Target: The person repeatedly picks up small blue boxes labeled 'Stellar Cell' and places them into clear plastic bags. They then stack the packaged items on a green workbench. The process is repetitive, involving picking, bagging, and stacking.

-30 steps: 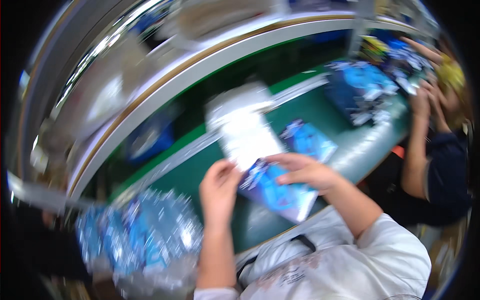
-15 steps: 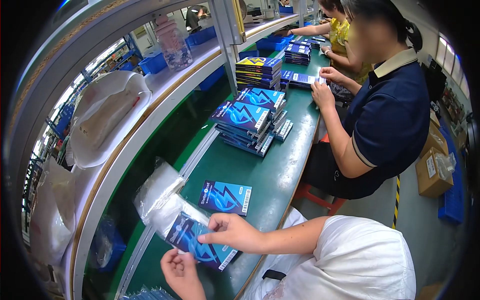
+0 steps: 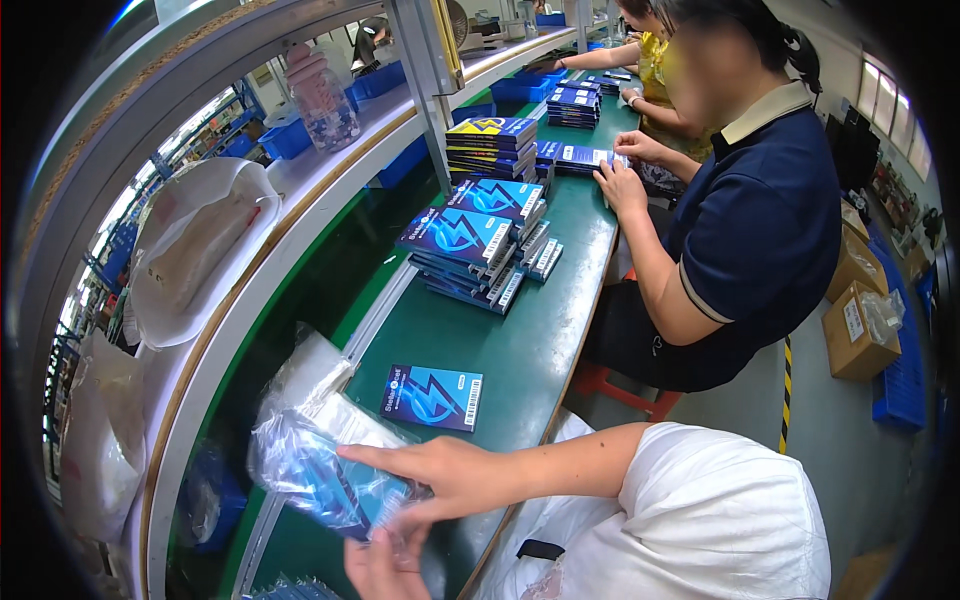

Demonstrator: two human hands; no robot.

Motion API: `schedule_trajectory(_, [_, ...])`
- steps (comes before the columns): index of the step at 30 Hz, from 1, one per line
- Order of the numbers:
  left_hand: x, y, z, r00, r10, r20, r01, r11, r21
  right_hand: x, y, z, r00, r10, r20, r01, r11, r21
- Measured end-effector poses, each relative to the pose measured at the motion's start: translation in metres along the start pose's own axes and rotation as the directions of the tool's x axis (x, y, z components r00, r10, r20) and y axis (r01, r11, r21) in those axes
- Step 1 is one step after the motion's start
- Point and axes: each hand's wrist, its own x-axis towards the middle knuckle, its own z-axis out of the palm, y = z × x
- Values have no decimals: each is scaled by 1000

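A flat blue box (image 3: 345, 495), with clear plastic film crumpled over it, lies under my hands at the near left of the bench. My left hand (image 3: 385, 570) grips its near corner along with the film. From the right, my right hand (image 3: 445, 478) reaches across it, index finger stretched along the top and thumb bent to the near end. Motion blurs the fingertips and film. Clear plastic bags (image 3: 325, 385) lie in a heap just beyond the held box. Another flat blue box (image 3: 432, 397) rests face up on the bench beyond my right hand.
Stacked blue boxes (image 3: 465, 245) stand farther along the green bench (image 3: 500, 350), with a yellow-topped stack (image 3: 490, 145) behind. A shelf (image 3: 290, 225) on the left carries white sacks and a pink-lidded bottle (image 3: 322, 100). A co-worker (image 3: 760, 220) sits on the right, handling boxes.
Clear film now covers the held box, which was bare on top before. My right hand has moved left over it, and my left hand slightly right. The view has shifted a little.
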Motion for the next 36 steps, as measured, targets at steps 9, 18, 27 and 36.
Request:
schedule_trajectory(9, [-7,-20,-1,992,-126,29,130,973,-191,-5,-33,13,934,-289,-209,305,951,45])
schedule_trajectory(18, [-55,40,26,925,104,-367,-80,994,81,-19,-56,28,791,-480,378,217,799,561])
schedule_trajectory(27, [-119,96,-25,524,851,-34,147,-51,988,-26,-38,20,859,-249,448,25,893,448])
schedule_trajectory(36, [-119,83,-45,625,761,-177,437,-152,887,-20,-24,3,936,-53,347,-47,961,274])
